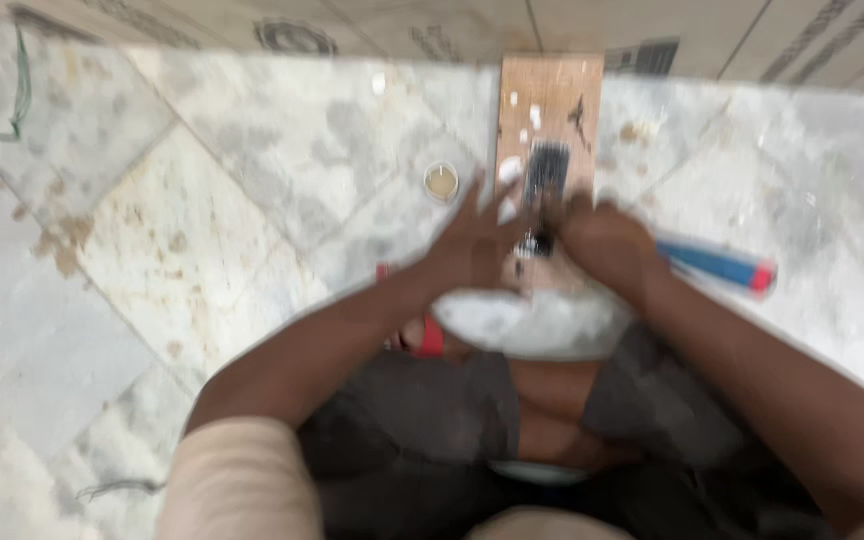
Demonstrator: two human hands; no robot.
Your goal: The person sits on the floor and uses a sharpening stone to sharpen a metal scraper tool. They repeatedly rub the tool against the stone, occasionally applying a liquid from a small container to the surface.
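Dark part (544, 180) on our board (549, 110): left hand (477, 240) splayed, right hand (597, 240) gripping it, could slip from blurred, moving hands.

Single head view: looks steeply down from above, close over lap and marble floor (202, 230), facing forward toward floor's far edge.

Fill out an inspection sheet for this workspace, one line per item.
Surface: marble floor, stained and dusty.
Job's things: wooden board with a dark rectangular piece on it; blurred.
Clutter: blue tool with red end, small round cup, white debris.
Grippers: left hand spread at the board's edge; right hand curled by the dark piece, grip unclear.
Cables: green and dark wires at far left.
Surroundings: patterned sheeting beyond the floor.
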